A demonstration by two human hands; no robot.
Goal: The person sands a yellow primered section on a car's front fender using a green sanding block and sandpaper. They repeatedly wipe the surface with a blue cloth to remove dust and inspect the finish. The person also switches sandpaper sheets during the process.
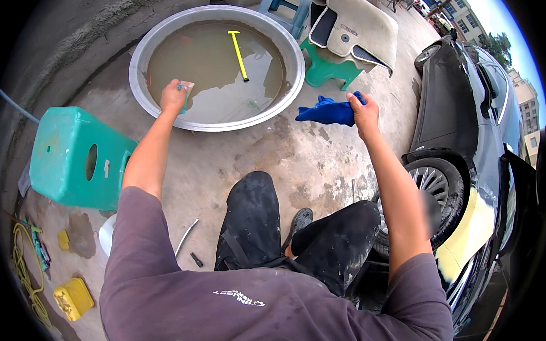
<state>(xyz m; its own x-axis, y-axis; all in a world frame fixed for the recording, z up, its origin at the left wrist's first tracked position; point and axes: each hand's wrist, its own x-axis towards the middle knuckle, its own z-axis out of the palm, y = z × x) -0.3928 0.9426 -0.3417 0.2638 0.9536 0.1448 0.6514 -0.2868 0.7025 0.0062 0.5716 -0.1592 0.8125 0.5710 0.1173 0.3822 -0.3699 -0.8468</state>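
Note:
A wide metal basin (140,48) of murky water sits on the ground in front of me. My left hand (174,98) is over its near left rim, fingers closed on a small flat piece (187,90) with pinkish and teal parts; its exact kind is unclear. To the right of the basin, my right hand (365,115) grips a blue cloth (330,112), which stretches out leftward from my fingers above the ground. A bright yellow T-shaped tool (238,56) lies in the basin, apart from both hands.
A teal stool (63,157) lies tipped at left. Beige car mats (365,26) rest on a green stool (324,69), beside a blue stool (296,9). At right stands a dark car (450,86) with a yellowish patched panel. A yellow tub (73,299) and hose (24,276) lie lower left.

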